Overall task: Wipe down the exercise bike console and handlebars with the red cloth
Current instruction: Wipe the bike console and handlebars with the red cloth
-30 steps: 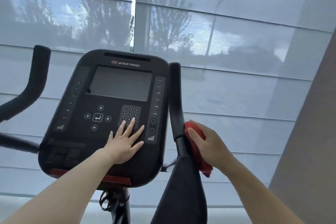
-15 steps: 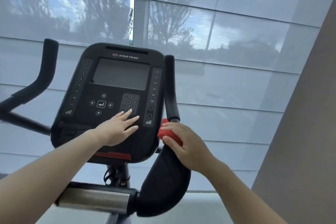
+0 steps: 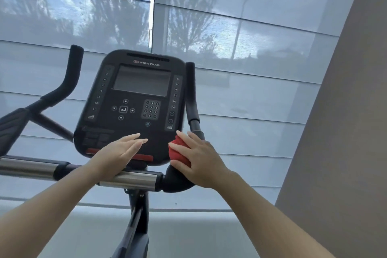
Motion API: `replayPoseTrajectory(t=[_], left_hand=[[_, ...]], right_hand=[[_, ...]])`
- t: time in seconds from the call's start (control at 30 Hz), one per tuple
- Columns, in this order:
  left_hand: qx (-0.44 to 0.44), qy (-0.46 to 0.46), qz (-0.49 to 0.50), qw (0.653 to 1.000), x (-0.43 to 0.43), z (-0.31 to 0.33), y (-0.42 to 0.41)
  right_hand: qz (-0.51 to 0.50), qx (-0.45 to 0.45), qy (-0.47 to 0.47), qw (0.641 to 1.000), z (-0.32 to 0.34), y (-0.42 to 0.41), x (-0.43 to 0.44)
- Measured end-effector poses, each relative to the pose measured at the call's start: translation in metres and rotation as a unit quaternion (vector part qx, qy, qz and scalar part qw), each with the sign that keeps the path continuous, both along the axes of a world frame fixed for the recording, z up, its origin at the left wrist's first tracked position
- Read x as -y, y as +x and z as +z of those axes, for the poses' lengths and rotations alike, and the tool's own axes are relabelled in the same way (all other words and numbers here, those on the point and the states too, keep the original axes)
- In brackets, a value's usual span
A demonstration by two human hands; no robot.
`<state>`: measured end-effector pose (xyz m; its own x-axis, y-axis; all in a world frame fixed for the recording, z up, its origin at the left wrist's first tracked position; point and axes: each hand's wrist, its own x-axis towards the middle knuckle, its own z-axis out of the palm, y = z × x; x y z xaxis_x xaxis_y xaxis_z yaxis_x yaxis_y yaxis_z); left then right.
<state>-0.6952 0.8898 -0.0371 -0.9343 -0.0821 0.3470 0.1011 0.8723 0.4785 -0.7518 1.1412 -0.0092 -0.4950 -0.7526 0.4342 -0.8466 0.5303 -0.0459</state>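
A person's right hand (image 3: 202, 160) grips a bunched red cloth (image 3: 178, 154) against the bend of the black padded handlebar (image 3: 191, 94) just right of the black exercise bike console (image 3: 129, 132). The left hand (image 3: 119, 151), fingers straight and together, lies flat on the console's lower face, holding nothing. The cloth sits at the console's lower right corner. The risk from here: wadded so tight, the cloth may skip parts of the curved bar, and the flat hand, just below the console's number keypad (image 3: 152, 109), could press a button. Lettering above the console's grey screen (image 3: 142, 80) reads "STAR TRAC"; its right column runs 24 to 40.
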Motion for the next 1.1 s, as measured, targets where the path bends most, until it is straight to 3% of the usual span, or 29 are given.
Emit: replayPoseTrajectory(t=[0.13, 0.27, 0.57, 1.1], left_hand=[[-0.174, 0.036, 0.026, 0.984, -0.005, 0.003, 0.012], [-0.222, 0.033, 0.050, 0.973, -0.009, 0.004, 0.016], [-0.205, 0.014, 0.059, 0.977, -0.007, 0.004, 0.010], [-0.156, -0.014, 0.065, 0.985, -0.007, 0.002, 0.013]], right_hand=[[-0.015, 0.019, -0.011, 1.000, -0.007, -0.005, 0.016], [-0.023, 0.013, -0.052, 0.998, -0.016, 0.001, 0.015], [-0.024, 0.015, -0.068, 0.997, -0.023, 0.008, 0.019], [-0.087, 0.021, -0.199, 0.976, -0.038, 0.023, 0.027]])
